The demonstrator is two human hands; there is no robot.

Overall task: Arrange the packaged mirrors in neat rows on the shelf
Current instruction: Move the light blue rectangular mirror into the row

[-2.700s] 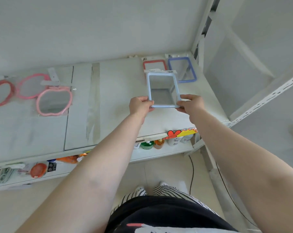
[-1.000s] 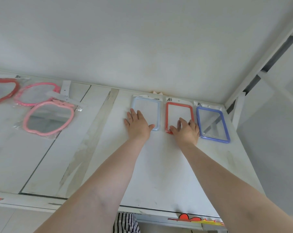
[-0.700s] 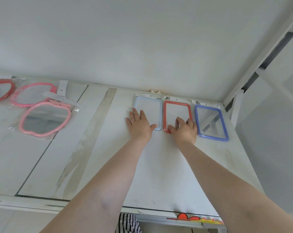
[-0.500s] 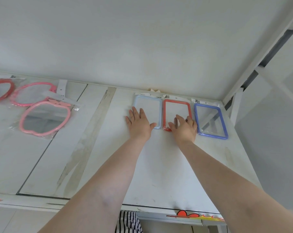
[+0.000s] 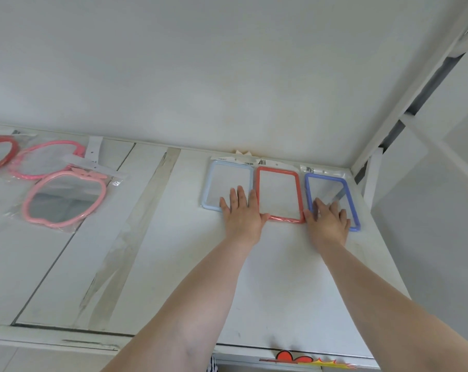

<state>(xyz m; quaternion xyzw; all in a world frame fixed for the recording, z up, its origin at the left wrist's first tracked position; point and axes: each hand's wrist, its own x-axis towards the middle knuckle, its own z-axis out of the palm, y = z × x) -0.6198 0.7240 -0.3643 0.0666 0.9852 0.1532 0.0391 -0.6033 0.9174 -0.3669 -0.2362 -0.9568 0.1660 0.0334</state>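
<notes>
Plastic-wrapped rectangular mirrors, pale blue mirror (image 5: 227,183), red mirror (image 5: 278,193) and dark blue mirror (image 5: 331,196), lie side by side at the shelf's (image 5: 267,277) one o'clock corner against the back wall: one row looks done. Left hand (image 5: 242,212) lies flat, fingers spread, on the pale blue one; right hand (image 5: 328,222), flat and gripping nothing, has shifted from red to dark blue. Pink apple-shaped mirrors (image 5: 65,198) at ten o'clock overlap loosely, still unsorted
</notes>
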